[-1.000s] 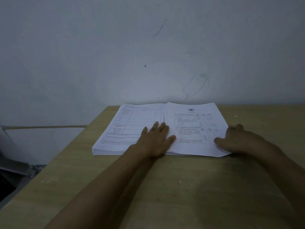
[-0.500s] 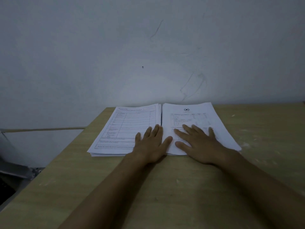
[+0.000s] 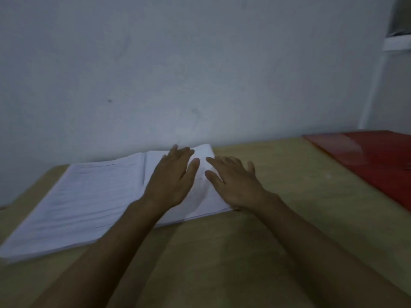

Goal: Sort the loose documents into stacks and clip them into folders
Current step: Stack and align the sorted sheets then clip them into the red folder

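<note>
1. Desk [image 3: 278,252]: the wooden surface runs up to a pale wall [image 3: 178,63] and carries everything listed below.
2. Left paper stack [image 3: 84,196]: it lies at your left on the desk, printed side up; the print is blurred.
3. Red folders [image 3: 378,161]: they lie flat at the far right of the desk, well apart from the papers.
4. Right paper stack [image 3: 206,196]: it sits just beside the left stack, under both of your hands.
5. Left hand [image 3: 171,178]: your grip is released; straight fingers lie flat on the right stack.
6. Right hand [image 3: 235,183]: your grip is released; spread fingers rest on the same stack, near its right edge.
</note>
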